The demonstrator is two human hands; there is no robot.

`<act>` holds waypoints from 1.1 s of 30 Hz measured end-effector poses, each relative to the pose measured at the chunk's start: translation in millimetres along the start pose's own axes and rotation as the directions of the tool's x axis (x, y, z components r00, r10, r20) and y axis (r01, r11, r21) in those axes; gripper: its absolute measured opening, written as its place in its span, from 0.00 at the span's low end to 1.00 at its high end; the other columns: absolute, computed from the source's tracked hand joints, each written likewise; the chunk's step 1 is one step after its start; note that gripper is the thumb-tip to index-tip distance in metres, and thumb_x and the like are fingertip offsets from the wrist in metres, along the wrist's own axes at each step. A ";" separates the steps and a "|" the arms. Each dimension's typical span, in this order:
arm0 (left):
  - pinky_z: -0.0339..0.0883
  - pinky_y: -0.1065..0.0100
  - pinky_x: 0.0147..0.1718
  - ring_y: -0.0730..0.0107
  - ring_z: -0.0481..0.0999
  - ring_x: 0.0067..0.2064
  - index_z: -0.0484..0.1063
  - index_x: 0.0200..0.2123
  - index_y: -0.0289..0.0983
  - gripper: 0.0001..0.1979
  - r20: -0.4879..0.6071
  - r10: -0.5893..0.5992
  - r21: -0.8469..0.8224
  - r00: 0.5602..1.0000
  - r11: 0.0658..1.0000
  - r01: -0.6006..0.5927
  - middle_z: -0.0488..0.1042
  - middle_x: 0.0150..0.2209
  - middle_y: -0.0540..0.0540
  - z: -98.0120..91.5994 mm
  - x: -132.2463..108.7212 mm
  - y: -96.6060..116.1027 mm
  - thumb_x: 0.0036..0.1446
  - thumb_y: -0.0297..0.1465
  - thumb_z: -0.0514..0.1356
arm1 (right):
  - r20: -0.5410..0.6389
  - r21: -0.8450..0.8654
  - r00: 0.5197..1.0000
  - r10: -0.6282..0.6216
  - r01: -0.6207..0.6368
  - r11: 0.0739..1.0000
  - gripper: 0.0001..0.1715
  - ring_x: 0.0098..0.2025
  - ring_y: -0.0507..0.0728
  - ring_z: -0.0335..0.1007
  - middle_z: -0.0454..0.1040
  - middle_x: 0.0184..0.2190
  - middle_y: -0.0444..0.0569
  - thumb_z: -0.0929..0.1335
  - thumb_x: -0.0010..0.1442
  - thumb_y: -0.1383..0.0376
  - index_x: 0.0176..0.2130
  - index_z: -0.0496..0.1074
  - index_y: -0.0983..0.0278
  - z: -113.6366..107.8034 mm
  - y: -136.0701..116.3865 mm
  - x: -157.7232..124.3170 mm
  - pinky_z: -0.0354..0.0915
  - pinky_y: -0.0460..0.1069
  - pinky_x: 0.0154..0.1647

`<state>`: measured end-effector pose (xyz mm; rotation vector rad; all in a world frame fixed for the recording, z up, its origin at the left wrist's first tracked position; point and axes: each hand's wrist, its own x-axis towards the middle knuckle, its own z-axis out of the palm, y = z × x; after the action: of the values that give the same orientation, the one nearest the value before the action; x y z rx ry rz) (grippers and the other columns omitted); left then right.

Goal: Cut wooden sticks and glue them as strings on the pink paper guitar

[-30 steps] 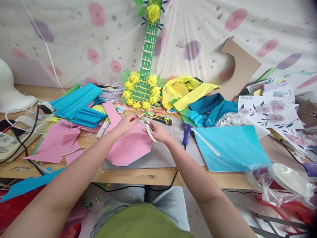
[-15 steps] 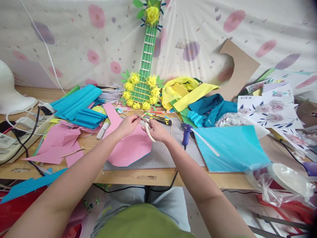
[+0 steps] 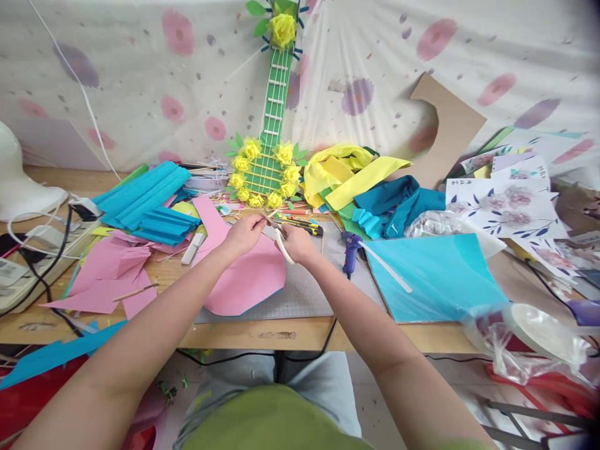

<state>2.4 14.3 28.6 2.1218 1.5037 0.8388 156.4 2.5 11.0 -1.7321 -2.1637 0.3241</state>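
White-handled scissors sit in my right hand, its fingers closed round the handles. My left hand is pinched close to the blades, over something thin and small that I cannot make out. Both hands are above a pink guitar-shaped sheet with a blue underside showing at its lower edge. That sheet lies partly on a grey cutting mat. Just beyond my hands are a yellow-and-black utility knife and a green paper guitar with yellow flowers, leaning upright against the curtain.
A purple glue gun stands right of the mat, beside a flat blue sheet. Pink paper scraps and folded blue crepe paper lie at left. Yellow crepe paper is piled behind. A wide tape roll sits at the front right.
The view has shifted slightly. My hands stay together at nearly the same spot, the scissors still in my right hand; their blades look less spread than before.
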 end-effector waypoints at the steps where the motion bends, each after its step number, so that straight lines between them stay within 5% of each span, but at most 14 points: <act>1: 0.59 0.69 0.31 0.68 0.69 0.32 0.70 0.31 0.36 0.14 -0.008 0.001 0.021 1.000 1.000 0.000 0.72 0.30 0.47 0.4 -0.1 0.2 0.54 0.34 0.47 | 0.005 -0.021 1.000 -0.001 0.001 1.000 0.13 0.31 0.57 0.67 0.73 0.29 0.52 0.60 0.53 0.59 0.31 0.67 0.64 -1.2 -0.1 0.6 0.51 0.46 0.26; 8: 0.57 0.71 0.27 0.70 0.69 0.29 0.69 0.27 0.36 0.10 -0.159 0.051 0.083 0.986 0.996 -0.038 0.72 0.27 0.48 -1.2 -4.1 4.3 0.53 0.35 0.51 | 0.038 -0.033 0.999 -0.011 0.013 0.999 0.15 0.33 0.57 0.68 0.73 0.33 0.52 0.59 0.53 0.59 0.34 0.67 0.65 -5.6 -3.0 1.6 0.52 0.46 0.27; 16: 0.58 0.72 0.29 0.72 0.69 0.28 0.67 0.19 0.36 0.14 -0.077 0.173 0.073 0.982 0.983 -0.167 0.72 0.24 0.49 -8.7 -1.1 -1.3 0.53 0.33 0.50 | -0.013 0.104 0.995 -0.103 0.103 0.989 0.13 0.31 0.54 0.65 0.71 0.31 0.48 0.60 0.51 0.60 0.35 0.65 0.64 0.0 4.0 5.7 0.52 0.45 0.26; 20: 0.55 0.71 0.25 0.72 0.67 0.25 0.68 0.20 0.37 0.14 -0.083 0.147 0.168 0.986 0.977 -0.131 0.71 0.22 0.49 -12.9 2.4 -1.3 0.53 0.34 0.50 | 0.005 0.092 0.994 -0.113 0.112 0.989 0.15 0.32 0.55 0.65 0.72 0.32 0.48 0.59 0.52 0.58 0.35 0.65 0.64 0.2 0.3 13.9 0.53 0.45 0.27; 26: 0.54 0.69 0.27 0.69 0.69 0.30 0.70 0.24 0.37 0.13 -0.181 0.136 0.333 0.974 0.940 -0.069 0.74 0.27 0.46 -13.8 6.5 -5.8 0.54 0.33 0.49 | 0.061 -0.026 0.998 0.034 -0.032 0.999 0.18 0.36 0.58 0.68 0.73 0.34 0.51 0.59 0.53 0.56 0.37 0.69 0.63 -4.8 -18.6 22.7 0.58 0.47 0.32; 33: 0.53 0.69 0.25 0.67 0.70 0.28 0.71 0.26 0.37 0.12 -0.193 0.075 0.326 0.978 0.945 -0.008 0.74 0.26 0.46 -13.2 8.9 -11.2 0.53 0.35 0.50 | 0.072 -0.095 0.997 0.037 -0.030 0.995 0.20 0.38 0.60 0.69 0.74 0.34 0.54 0.58 0.54 0.55 0.36 0.70 0.63 -4.0 -23.3 26.5 0.59 0.49 0.34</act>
<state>-12.3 26.2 33.3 2.3679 1.8142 0.8976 132.1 22.8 27.0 -1.8361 -2.2364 0.3038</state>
